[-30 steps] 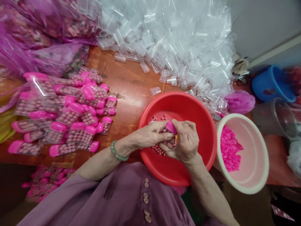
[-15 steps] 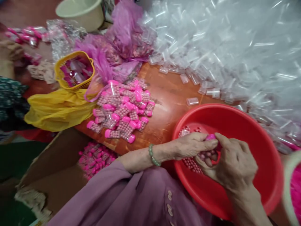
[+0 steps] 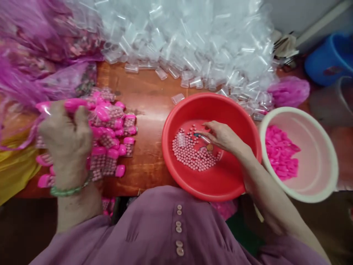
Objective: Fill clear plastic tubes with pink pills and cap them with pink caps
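My left hand [image 3: 66, 143], a green bead bracelet at its wrist, is curled over a pile of clear containers [image 3: 106, 162] filled with pink beads and topped with pink caps. A pink-capped container [image 3: 75, 105] shows at its fingertips and appears held; the fingers are partly hidden and blurred. Inside the red basin [image 3: 212, 189], my right hand [image 3: 222, 136] hovers with fingers apart over loose pink beads [image 3: 193, 156]. Just under those fingers is a small clear object with a teal edge [image 3: 202, 138], its kind unclear. A clear empty container [image 3: 181, 140] lies among the beads.
Empty clear containers [image 3: 176, 40] are heaped along the back of the wooden table [image 3: 149, 147]. A cream basin [image 3: 320, 176] with pink caps [image 3: 281, 152] stands right of the red one. Purple bags [image 3: 30, 70] and a yellow bag [image 3: 13, 165] lie left; a blue bucket [image 3: 320, 59] stands far right.
The view has swung right. My hands, together over the red basin around a pink cap before, are apart: the left has moved to the filled containers, the right has opened over the beads.
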The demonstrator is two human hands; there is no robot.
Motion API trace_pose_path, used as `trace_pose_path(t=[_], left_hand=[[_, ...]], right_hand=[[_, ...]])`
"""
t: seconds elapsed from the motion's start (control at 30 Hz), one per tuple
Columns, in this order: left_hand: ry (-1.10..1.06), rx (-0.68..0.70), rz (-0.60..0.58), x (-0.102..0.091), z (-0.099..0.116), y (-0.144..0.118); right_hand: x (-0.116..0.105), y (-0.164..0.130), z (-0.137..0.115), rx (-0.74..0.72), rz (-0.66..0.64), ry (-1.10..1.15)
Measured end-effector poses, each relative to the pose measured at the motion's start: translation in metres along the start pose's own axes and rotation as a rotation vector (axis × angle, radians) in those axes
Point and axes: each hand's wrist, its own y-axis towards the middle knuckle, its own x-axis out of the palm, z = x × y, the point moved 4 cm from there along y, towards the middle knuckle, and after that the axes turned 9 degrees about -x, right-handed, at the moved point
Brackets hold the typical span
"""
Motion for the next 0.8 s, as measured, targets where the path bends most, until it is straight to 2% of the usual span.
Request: trace_pose_path(t=[0.03, 0.1, 0.17, 0.23, 0.27, 0.3, 0.33, 0.4, 0.5, 0.6, 0.7, 0.77, 0.8], left_hand=[[0.183, -0.038, 0.035, -0.007, -0.008, 0.006], [0.423, -0.026, 0.086, -0.015, -0.012, 0.011], [0.444, 0.076, 0.102, -0.009, -0.003, 0.006], [0.299, 0.165, 0.097, 0.009, 0.012, -0.01], [0.173, 0.169, 0.031, 0.023, 0.018, -0.02], [0.026, 0.129, -0.051, 0.039, 0.023, -0.031], [-0.104, 0.068, -0.215, 0.059, 0.027, -0.043], [-0.32, -0.048, -0.468, 0.095, 0.034, -0.069], [-0.466, -0.155, -0.633, 0.129, 0.039, -0.096], [-0.623, -0.354, -0.735, 0.143, 0.04, -0.108], [-0.806, -0.584, -0.746, 0.146, 0.042, -0.113], [-0.886, -0.67, -0.718, 0.146, 0.046, -0.115], [-0.903, -0.694, -0.704, 0.146, 0.047, -0.117]], right_hand=[[0.004, 0.004, 0.001, 0.013, -0.049, -0.016], [0.011, 0.013, -0.005, -0.017, -0.129, -0.023], [0.017, 0.022, -0.018, -0.08, -0.174, 0.005], [0.022, 0.029, -0.029, -0.098, -0.196, 0.028], [0.026, 0.032, -0.034, -0.089, -0.208, 0.035], [0.029, 0.035, -0.038, -0.079, -0.223, 0.045], [0.033, 0.037, -0.042, -0.073, -0.237, 0.063], [0.039, 0.039, -0.049, -0.062, -0.249, 0.135], [0.046, 0.04, -0.055, 0.018, -0.24, 0.318], [0.051, 0.036, -0.057, 0.051, -0.278, 0.486], [0.048, 0.03, -0.046, 0.036, -0.292, 0.636], [0.04, 0.028, -0.024, 0.102, -0.189, 0.819], [0.035, 0.026, -0.01, 0.17, -0.093, 0.923]])
